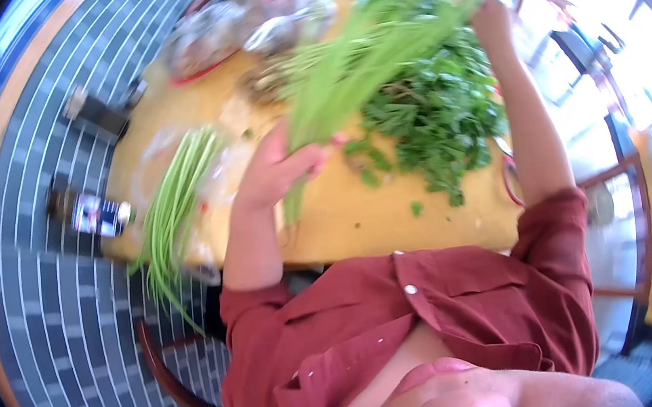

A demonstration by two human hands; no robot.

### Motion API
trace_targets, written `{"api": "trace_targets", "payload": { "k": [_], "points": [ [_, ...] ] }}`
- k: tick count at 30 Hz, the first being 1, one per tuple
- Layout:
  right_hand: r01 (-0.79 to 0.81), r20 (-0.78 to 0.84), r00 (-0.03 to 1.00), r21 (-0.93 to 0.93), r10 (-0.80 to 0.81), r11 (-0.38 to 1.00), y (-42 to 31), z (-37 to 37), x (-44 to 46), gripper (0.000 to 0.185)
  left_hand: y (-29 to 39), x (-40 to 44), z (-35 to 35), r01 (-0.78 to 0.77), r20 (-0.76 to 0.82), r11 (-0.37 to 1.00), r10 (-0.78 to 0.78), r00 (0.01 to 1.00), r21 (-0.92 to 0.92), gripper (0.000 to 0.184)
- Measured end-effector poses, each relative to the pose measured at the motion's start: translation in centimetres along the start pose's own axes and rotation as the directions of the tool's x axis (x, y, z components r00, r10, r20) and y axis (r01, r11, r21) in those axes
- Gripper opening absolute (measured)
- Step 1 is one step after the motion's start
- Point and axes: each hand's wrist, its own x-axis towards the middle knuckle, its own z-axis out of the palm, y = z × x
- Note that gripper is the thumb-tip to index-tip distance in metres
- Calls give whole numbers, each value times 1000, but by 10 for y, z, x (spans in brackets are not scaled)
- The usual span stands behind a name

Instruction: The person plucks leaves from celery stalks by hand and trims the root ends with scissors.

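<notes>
My left hand (280, 164) is closed around the lower part of several long, light green celery stalks (359, 77), held above the table. They slant up and to the right and are smeared by motion. At their far end my right hand (489, 17) is closed on them, its fingertips blurred. Beneath and right of the stalks lies a heap of leafy greens (443, 99). A bundle of thin bare stems (182, 189) rests to the left of my left hand, its ends hanging over the table edge.
The wooden table (442, 222) carries filled plastic bags (208, 39) at the back and loose leaf scraps (370, 161) in the middle. A dark bottle with a label (95, 214) stands at the left by the tiled wall. A chair (172, 377) is at lower left.
</notes>
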Motion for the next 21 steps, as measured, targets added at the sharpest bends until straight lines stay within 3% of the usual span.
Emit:
{"api": "trace_targets", "payload": {
  "k": [1, 3, 4, 7, 10, 13, 15, 16, 19, 20, 21],
  "points": [
    [-17, 135, 990, -148, 38, 989, -44, -28, -20, 23, -2, -1, 1, -57, -37, 995, 54, 998, -84, 37],
    [90, 440, 885, 165, -155, 982, -39, -29, -31, 30, -5, -2, 1, -125, -83, 973, 111, 990, -192, 35],
    [157, 426, 875, 200, -230, 967, -41, -30, -39, 33, -6, -2, -3, -140, -83, 966, 125, 989, -216, 36],
    [398, 138, 902, 93, -408, 912, -61, -40, -52, 29, -9, -2, -6, -176, -82, 946, 160, 984, -272, 38],
    [558, -299, 811, 140, -502, 818, -77, -45, -58, 27, -8, -5, -5, -184, -95, 936, 163, 982, -299, 40],
    [804, -141, 594, 79, -792, 589, -102, -55, -78, 26, -6, -6, -6, -193, -86, 933, 175, 981, -305, 39],
    [792, -63, 611, 41, -789, 610, -120, -36, -94, 27, -6, -5, -6, -200, -69, 930, 188, 980, -307, 39],
    [767, -90, 642, 73, -761, 638, -119, -26, -97, 24, -6, -5, -6, -202, -58, 930, 194, 979, -306, 39],
    [780, 25, 609, 163, -793, 604, -105, -17, -91, 19, -7, -7, -8, -203, -42, 935, 199, 979, -292, 39],
    [725, 115, 656, 178, -746, 665, -103, -19, -92, 15, -7, -8, -9, -207, -43, 935, 204, 978, -286, 39],
    [734, 127, 641, 187, -757, 653, -100, -20, -91, 14, -7, -8, -9, -205, -45, 939, 201, 979, -278, 39]
  ]
}}
